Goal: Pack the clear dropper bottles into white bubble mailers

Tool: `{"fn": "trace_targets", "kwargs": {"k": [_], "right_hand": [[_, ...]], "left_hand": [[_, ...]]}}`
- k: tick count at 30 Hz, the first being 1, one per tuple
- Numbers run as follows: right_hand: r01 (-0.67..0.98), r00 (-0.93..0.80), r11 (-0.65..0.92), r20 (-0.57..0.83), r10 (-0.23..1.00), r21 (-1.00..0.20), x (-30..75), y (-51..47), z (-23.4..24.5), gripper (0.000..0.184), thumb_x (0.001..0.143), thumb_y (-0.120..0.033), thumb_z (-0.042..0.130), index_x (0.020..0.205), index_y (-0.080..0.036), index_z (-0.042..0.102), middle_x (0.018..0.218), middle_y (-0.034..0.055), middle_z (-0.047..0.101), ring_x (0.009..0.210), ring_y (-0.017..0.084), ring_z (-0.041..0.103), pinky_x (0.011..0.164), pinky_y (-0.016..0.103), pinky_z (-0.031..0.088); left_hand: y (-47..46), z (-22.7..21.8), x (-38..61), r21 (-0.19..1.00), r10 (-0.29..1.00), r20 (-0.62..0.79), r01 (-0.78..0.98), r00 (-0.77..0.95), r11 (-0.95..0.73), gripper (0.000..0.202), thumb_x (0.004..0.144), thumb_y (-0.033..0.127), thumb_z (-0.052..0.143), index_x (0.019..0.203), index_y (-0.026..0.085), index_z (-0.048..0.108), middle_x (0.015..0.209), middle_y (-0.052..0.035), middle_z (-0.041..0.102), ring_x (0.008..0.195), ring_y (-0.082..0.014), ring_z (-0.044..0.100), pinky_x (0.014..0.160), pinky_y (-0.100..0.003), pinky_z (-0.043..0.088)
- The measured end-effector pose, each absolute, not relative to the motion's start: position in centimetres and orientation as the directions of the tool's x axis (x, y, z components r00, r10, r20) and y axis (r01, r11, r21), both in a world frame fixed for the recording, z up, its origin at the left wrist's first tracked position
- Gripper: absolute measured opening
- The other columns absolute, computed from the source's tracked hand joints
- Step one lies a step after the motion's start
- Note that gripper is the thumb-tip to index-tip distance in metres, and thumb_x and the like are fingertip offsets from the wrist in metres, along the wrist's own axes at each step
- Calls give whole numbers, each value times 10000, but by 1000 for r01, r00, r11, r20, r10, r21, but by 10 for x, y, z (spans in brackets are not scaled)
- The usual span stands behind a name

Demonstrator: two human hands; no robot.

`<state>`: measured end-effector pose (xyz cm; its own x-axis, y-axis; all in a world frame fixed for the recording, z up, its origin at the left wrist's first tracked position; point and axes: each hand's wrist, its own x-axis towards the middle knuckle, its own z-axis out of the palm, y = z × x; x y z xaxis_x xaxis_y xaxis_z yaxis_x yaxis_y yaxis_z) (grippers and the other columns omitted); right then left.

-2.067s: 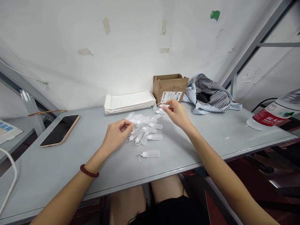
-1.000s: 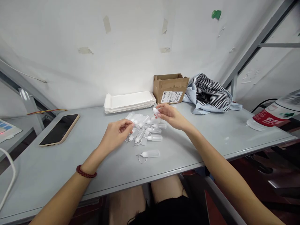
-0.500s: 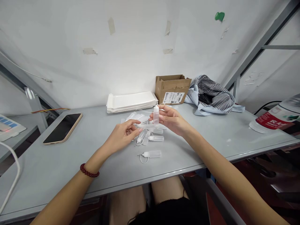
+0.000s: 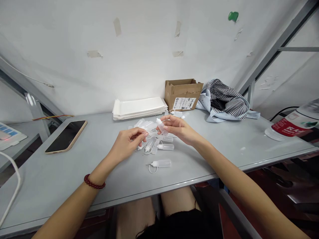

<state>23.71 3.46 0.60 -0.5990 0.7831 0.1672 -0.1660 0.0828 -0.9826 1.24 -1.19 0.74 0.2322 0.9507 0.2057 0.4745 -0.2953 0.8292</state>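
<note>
My right hand grips a small translucent needle-tip bottle, holding it tilted with its white top toward the upper left. A thin tip appears to stick out of that top. To its left, my left hand is closed in a pinch over the pile; what sits between its fingertips is too small to make out. Below and between both hands lies a heap of similar bottles, some with looped cap straps. One single bottle rests on its side nearer the table edge, its strap loop and thin tip pointing left.
Behind the heap are a stack of white trays or sheets and an open cardboard box, with a few more bottles before it. A phone lies left. Striped cloth and a large red-labelled bottle are right.
The bottle in my right hand has gone from upright to tilted left and sits slightly lower. My left hand's fingers, apart before, have closed into a pinch.
</note>
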Motion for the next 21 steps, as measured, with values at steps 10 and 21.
{"fn": "trace_targets", "kwargs": {"k": [10, 21], "right_hand": [[-81, -551, 103, 130, 825, -991, 235, 34, 5, 150, 848, -262, 532, 948, -169, 593, 775, 9, 628, 584, 85, 463, 610, 260, 398], [13, -625, 116, 82, 776, -993, 231, 31, 6, 164, 836, -236, 506, 916, -142, 614, 700, -5, 591, 560, 78, 441, 547, 228, 374]], "left_hand": [[-12, 7, 13, 772, 925, 258, 517, 278, -370, 281, 908, 348, 467, 920, 159, 675, 715, -8, 657, 565, -99, 559, 517, -210, 409], [-12, 1, 16, 755, 914, 273, 522, 301, -397, 253, 889, 329, 507, 833, 163, 690, 739, -12, 675, 548, -97, 547, 537, -215, 417]]}}
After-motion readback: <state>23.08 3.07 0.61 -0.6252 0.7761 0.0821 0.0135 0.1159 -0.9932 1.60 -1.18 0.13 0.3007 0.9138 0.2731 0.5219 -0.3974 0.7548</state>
